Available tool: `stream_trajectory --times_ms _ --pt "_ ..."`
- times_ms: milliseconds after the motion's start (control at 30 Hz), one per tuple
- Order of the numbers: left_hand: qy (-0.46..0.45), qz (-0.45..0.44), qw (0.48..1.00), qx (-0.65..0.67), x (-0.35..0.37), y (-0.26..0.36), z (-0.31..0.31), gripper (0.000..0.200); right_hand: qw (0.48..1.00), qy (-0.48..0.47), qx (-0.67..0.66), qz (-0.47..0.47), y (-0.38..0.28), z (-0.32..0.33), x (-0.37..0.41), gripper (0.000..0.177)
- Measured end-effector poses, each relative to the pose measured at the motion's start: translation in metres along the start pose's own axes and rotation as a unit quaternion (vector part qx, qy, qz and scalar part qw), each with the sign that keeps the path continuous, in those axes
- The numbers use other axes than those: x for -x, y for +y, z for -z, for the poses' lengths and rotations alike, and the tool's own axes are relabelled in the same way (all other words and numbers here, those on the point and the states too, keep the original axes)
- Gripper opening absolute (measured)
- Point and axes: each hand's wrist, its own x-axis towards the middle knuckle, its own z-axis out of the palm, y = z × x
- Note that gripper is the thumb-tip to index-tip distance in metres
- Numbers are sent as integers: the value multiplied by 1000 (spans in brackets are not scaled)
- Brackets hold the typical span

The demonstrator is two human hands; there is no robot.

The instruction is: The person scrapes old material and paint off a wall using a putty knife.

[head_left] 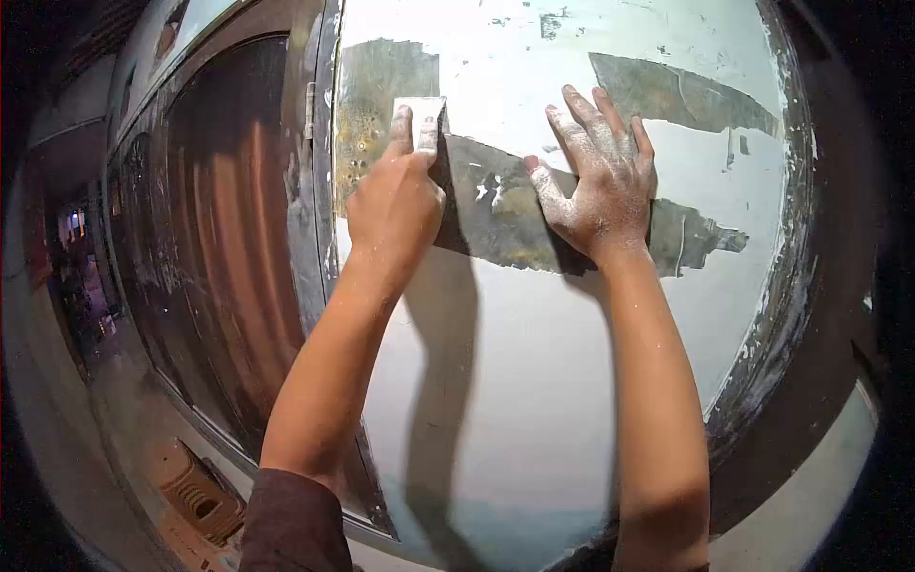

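My left hand (397, 195) grips a flat scraper (435, 111) with a pale face, its index and middle fingers stretched along it. The tool lies against the wall panel (534, 362), at the edge of a bare grey-brown patch (386, 71). Dusted with white powder, my right hand (599, 181) rests on the panel further right, its fingers spread and nothing in them. Around both hands the white coating is broken by rough dark patches. The palm sides of both hands are hidden.
Left of the panel stands a dark wooden door frame (317, 181) beside a brown curtain (253, 248) behind a window. A brown plastic stool (195, 496) is on the floor at the lower left. Worn dark trim (796, 257) borders the panel's right side.
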Motion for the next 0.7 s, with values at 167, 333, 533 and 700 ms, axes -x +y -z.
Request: stream_trajectory --times_ms 167,333,533,700 --pt "10 0 1000 1 -5 1 -1 37 1000 5 0 1 0 0 0 53" --pt "-50 41 997 -37 -18 7 8 34 1000 -2 -2 1 0 1 1 54" --pt "-29 33 998 -33 -29 7 7 35 1000 -10 3 -11 0 0 0 55" --pt "-34 50 998 -24 -40 11 12 35 1000 -8 -1 -7 0 1 0 54"
